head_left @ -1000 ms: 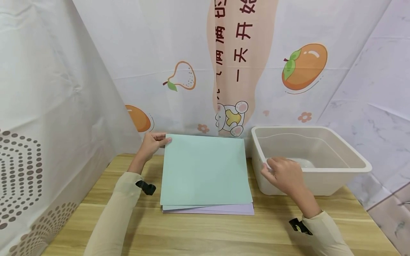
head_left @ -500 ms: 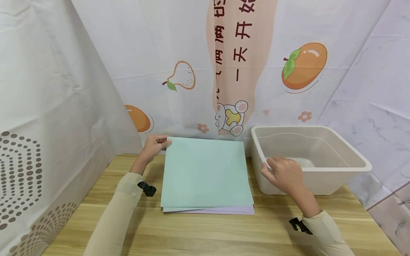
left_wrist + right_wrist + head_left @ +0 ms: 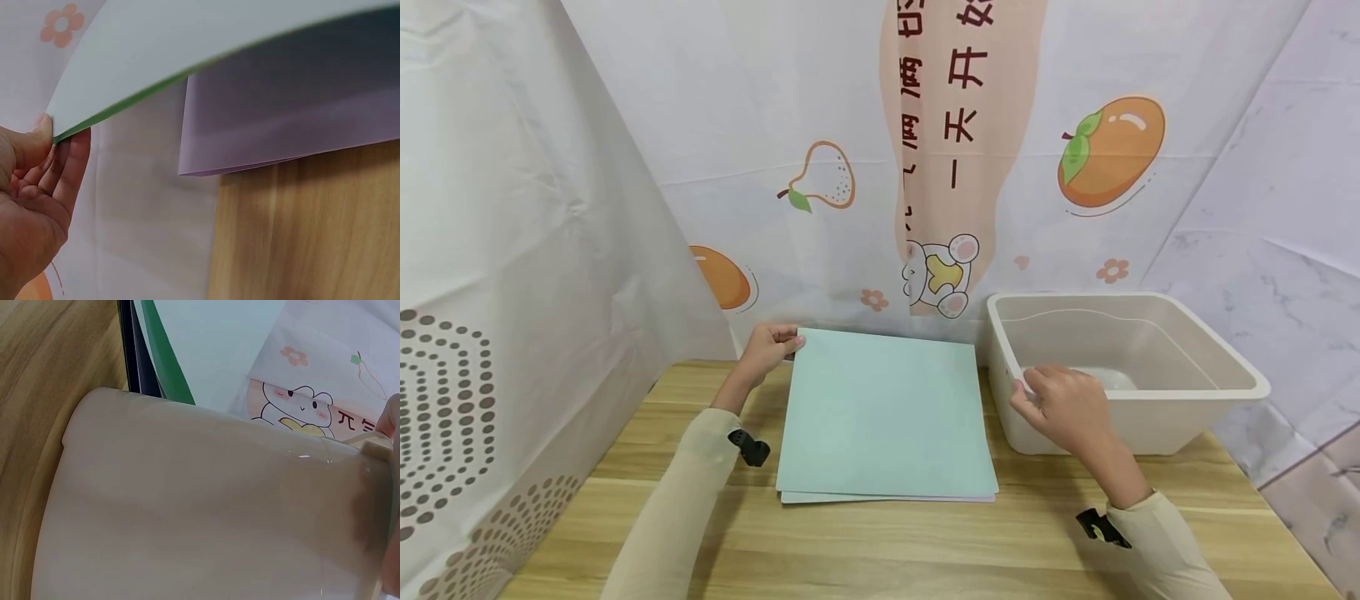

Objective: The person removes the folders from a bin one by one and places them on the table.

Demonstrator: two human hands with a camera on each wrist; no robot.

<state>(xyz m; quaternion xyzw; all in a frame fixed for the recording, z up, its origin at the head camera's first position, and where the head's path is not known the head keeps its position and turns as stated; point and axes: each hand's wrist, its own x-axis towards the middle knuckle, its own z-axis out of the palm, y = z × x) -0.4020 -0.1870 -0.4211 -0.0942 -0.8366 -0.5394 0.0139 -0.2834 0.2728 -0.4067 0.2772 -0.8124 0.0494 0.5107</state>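
My left hand (image 3: 766, 350) pinches the far left corner of a light green paper sheet (image 3: 887, 417) between thumb and fingers. In the left wrist view the sheet (image 3: 156, 44) curves up from that corner, apart from the purple sheets (image 3: 281, 125) beneath it. Those lie on the wooden table, almost wholly covered in the head view. My right hand (image 3: 1067, 408) grips the left rim of an off-white plastic bin (image 3: 1187, 425), fingers curled over it. In the right wrist view the bin's outer wall (image 3: 206, 487) fills most of the picture, and only part of the hand (image 3: 390, 550) shows.
The wooden table (image 3: 850, 550) spreads toward me in front of the sheets. A printed white curtain (image 3: 737, 100) hangs behind the sheets and bin. Dark and green sheet edges (image 3: 165, 356) stand close to the bin's wall in the right wrist view.
My left hand has come down and slightly right, lowering the far edge of the green sheet. Less purple shows at the front edge. The right hand stays on the bin's rim.
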